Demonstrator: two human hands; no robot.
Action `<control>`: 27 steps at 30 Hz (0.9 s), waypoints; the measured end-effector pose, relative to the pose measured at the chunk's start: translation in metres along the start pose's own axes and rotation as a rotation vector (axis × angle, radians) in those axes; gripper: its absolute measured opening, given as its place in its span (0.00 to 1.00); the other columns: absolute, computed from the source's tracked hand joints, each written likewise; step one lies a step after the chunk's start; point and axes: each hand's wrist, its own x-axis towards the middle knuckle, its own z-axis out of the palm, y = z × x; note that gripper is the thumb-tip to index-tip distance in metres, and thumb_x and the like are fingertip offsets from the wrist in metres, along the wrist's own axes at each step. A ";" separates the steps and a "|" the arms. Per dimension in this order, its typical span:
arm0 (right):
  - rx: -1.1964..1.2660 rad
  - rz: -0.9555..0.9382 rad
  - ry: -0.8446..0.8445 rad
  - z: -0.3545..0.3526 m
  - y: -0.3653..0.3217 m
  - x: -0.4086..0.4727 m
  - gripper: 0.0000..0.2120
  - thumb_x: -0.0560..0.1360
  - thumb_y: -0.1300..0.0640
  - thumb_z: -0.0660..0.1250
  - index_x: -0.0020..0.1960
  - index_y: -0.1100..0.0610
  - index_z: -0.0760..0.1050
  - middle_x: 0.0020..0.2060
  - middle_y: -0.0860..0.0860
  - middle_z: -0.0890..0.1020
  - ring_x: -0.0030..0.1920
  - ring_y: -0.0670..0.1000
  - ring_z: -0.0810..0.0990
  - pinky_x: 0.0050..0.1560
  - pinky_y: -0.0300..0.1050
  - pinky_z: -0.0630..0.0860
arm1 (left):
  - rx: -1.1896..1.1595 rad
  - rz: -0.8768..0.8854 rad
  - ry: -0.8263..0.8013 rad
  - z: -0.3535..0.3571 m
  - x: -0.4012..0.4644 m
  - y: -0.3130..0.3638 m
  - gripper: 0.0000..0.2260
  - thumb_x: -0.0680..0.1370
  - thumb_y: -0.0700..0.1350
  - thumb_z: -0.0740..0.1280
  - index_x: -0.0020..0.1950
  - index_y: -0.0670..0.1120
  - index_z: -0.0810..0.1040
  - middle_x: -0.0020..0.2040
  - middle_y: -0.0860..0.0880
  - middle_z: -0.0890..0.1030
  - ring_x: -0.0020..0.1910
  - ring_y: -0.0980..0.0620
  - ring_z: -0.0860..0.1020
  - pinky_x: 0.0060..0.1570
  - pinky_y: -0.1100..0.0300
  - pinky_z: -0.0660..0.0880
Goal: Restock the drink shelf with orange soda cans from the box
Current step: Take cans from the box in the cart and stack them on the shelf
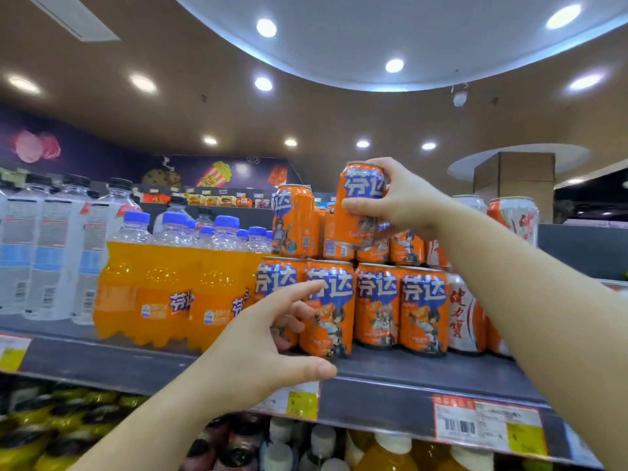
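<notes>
One orange soda can (362, 205) is in your right hand (404, 198), fingers over its top rim and thumb on its side, held tilted just above the upper tier of cans on the drink shelf (390, 372). Your left hand (268, 338) holds nothing, its fingers loosely spread in front of the second can of the bottom row (328, 309); whether a fingertip touches that can is not clear.

To finish this placement well, I judge you should straighten the can, seat its base squarely on the lid beneath it, and turn the label outward. Let the left hand steady the lower row so nothing slides.

Counting the head view: four orange cans front the bottom row, and at least four stand in the tier above, some hidden by your hand. Left of them sits a shrink-wrapped pack of orange soda bottles (176, 294); right, white-and-red cans (464, 321). No box is in view.
</notes>
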 end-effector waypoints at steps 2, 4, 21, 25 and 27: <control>-0.010 0.001 -0.015 0.014 0.009 0.011 0.37 0.65 0.50 0.81 0.68 0.44 0.65 0.55 0.51 0.81 0.51 0.53 0.84 0.38 0.57 0.84 | -0.003 0.010 0.002 -0.001 0.000 -0.002 0.39 0.62 0.52 0.81 0.64 0.77 0.64 0.54 0.68 0.75 0.55 0.63 0.76 0.56 0.58 0.77; -0.019 0.016 -0.034 0.025 0.016 0.020 0.37 0.65 0.49 0.81 0.68 0.43 0.65 0.56 0.50 0.80 0.51 0.53 0.84 0.38 0.57 0.84 | -0.012 0.014 0.001 0.000 0.000 -0.004 0.40 0.62 0.52 0.81 0.63 0.77 0.64 0.54 0.67 0.76 0.55 0.63 0.76 0.54 0.59 0.77; -0.049 0.204 -0.075 0.039 0.026 0.012 0.48 0.67 0.49 0.79 0.78 0.46 0.53 0.62 0.47 0.76 0.54 0.50 0.81 0.40 0.46 0.84 | -0.114 0.011 -0.018 0.000 0.001 -0.007 0.40 0.56 0.60 0.77 0.64 0.75 0.65 0.52 0.65 0.77 0.53 0.61 0.78 0.53 0.56 0.79; -0.053 0.212 -0.081 0.039 0.033 0.011 0.33 0.66 0.50 0.80 0.65 0.49 0.67 0.56 0.48 0.80 0.54 0.51 0.83 0.51 0.51 0.83 | -0.102 0.008 -0.013 0.002 0.001 -0.007 0.39 0.56 0.61 0.77 0.64 0.76 0.65 0.52 0.65 0.77 0.53 0.62 0.78 0.53 0.56 0.79; -0.061 0.201 -0.061 0.040 0.032 0.008 0.34 0.67 0.50 0.79 0.67 0.50 0.67 0.52 0.46 0.79 0.55 0.51 0.82 0.53 0.51 0.83 | -0.091 0.010 -0.005 0.004 0.001 -0.007 0.40 0.56 0.61 0.77 0.64 0.76 0.65 0.52 0.66 0.77 0.53 0.62 0.78 0.53 0.56 0.79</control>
